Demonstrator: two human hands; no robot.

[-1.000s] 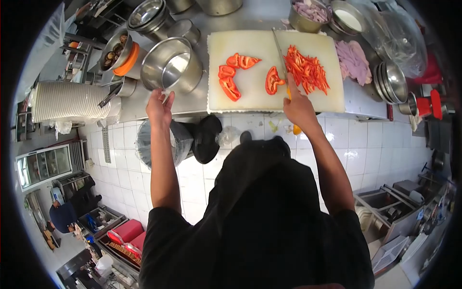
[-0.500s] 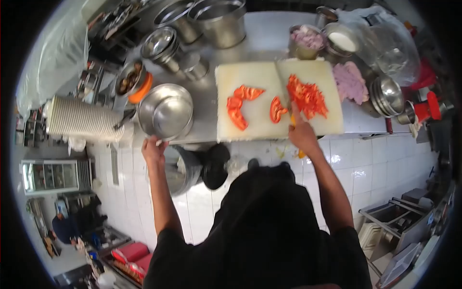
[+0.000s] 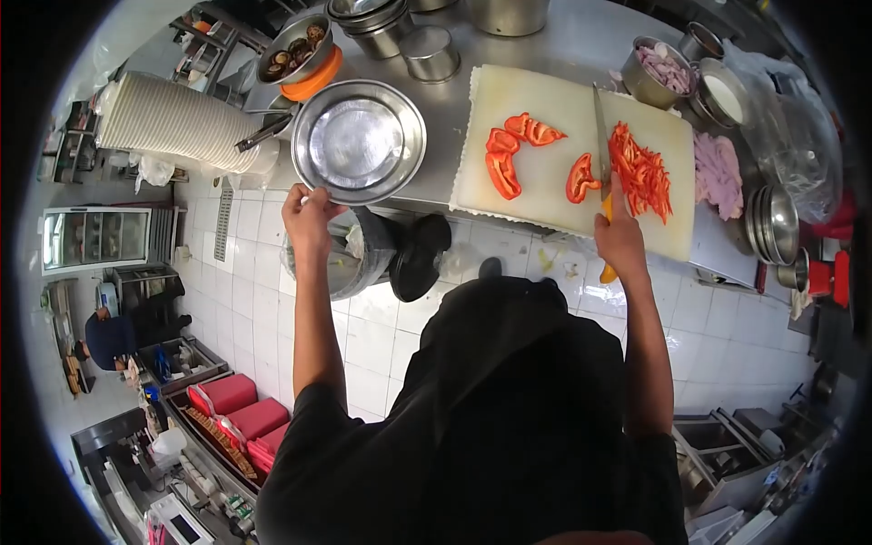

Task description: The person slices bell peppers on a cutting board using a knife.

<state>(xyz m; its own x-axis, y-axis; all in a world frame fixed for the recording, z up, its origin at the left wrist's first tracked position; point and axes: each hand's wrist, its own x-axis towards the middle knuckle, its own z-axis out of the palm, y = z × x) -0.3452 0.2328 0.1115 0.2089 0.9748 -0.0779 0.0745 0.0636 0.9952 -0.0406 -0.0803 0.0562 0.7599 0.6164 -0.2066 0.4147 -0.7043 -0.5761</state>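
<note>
My left hand [image 3: 311, 218] pinches the near rim of a round steel bowl [image 3: 359, 136] at the table's front edge. The bowl's inside faces me and looks bare. My right hand [image 3: 621, 238] is closed round the yellow handle of a knife [image 3: 601, 136], index finger stretched along it. Its blade lies over the white cutting board [image 3: 536, 95], pointing away from me. Right of the blade is a heap of shredded red pepper [image 3: 641, 173]. A pepper piece [image 3: 581, 178] sits just left of the blade, and several larger pieces [image 3: 502, 173] lie farther left.
A pot of pinkish slices [image 3: 661, 68] stands behind the board, with more pink slices [image 3: 718, 175] to its right. Stacked bowls [image 3: 772, 224] are at far right. Left are white stacked containers [image 3: 177, 123] and a bowl of brown pieces [image 3: 295, 54]. A bin [image 3: 363, 254] stands below.
The camera view has shifted, so the table appears higher and turned. The bowl now shows its inside more squarely, with my left hand still on its rim. My right hand keeps the knife near the peppers.
</note>
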